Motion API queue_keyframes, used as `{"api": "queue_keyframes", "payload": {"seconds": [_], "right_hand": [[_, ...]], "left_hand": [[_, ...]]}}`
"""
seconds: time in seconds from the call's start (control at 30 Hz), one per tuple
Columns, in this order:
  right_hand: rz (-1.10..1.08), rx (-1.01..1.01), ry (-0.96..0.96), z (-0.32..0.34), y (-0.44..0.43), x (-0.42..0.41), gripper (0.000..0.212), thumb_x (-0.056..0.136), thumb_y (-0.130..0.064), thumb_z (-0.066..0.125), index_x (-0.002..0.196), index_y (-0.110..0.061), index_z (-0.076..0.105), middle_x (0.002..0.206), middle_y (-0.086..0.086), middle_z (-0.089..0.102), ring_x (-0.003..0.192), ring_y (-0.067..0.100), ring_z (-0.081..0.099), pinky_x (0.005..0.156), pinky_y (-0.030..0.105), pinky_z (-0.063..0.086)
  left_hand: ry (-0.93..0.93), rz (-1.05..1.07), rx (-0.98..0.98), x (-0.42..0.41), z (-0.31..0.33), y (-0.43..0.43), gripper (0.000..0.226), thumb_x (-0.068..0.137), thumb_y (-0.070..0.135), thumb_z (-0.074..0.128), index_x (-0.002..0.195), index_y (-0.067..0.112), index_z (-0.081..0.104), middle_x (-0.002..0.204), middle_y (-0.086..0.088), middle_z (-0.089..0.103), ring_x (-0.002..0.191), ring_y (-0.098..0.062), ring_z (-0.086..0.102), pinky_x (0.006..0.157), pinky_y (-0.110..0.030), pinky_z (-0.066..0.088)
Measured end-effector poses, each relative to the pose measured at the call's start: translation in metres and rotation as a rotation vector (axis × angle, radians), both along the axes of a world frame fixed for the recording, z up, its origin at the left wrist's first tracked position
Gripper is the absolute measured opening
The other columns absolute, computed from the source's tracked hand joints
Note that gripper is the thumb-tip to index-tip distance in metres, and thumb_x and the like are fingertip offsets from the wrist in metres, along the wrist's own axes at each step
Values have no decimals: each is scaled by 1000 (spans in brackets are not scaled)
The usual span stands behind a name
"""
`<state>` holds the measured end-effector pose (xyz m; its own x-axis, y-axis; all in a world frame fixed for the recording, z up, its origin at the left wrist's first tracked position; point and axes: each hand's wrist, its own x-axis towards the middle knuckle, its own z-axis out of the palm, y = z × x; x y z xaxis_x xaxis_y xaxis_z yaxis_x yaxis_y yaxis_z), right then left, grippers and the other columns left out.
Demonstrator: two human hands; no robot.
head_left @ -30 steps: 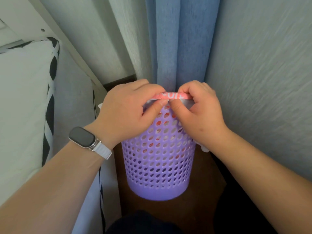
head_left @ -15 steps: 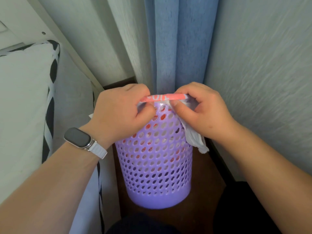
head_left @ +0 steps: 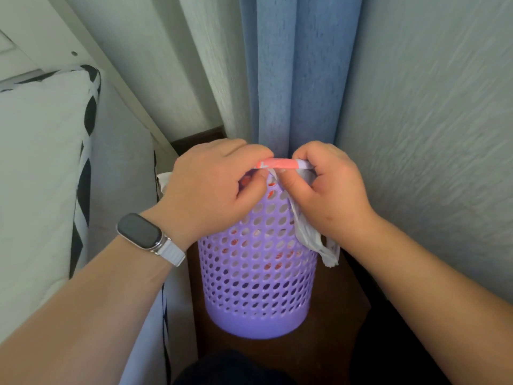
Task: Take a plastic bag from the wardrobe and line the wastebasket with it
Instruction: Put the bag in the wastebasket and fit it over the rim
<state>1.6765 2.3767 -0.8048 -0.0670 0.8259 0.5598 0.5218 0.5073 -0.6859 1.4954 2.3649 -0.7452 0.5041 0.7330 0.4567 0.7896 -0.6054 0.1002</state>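
Pinching the plastic bag over the near rim of the purple wastebasket, the left hand and right hand should stretch its edge evenly, then fold the hanging handle outside.

— Where does the single view sit?
— Head-mounted, angled forward and steeply down, close above a purple wastebasket wedged between bed and blue curtain.
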Motion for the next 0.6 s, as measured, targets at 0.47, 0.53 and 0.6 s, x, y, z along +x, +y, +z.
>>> {"api": "queue_keyframes", "payload": {"seconds": [0.47, 0.53, 0.6], "right_hand": [[99, -30, 14, 13, 18, 30, 35, 81, -51, 64, 85, -17, 66, 80, -1, 62, 77, 18, 58, 71, 38, 47], [95, -107, 93, 11, 16, 30, 34, 79, -51, 65, 77, -17, 61, 73, -2, 58, 69, 12, 54, 63, 32, 43], [72, -125, 98, 7, 12, 27, 35, 79, -49, 62, 70, -15, 55, 65, -7, 51, 61, 7, 46, 57, 27, 36]], "left_hand": [[-295, 28, -213, -17, -1, 4, 20, 88, 27, 47, 87, 13, 60, 72, 5, 55, 68, -12, 49, 62, -33, 40], [-329, 41, -229, -17, -2, 3, 20, 87, 26, 48, 85, 12, 60, 72, 2, 56, 68, -14, 50, 62, -35, 42], [-331, 44, -217, -17, -1, 3, 18, 85, 25, 50, 83, 11, 61, 71, 1, 57, 68, -15, 52, 62, -38, 43]]}}
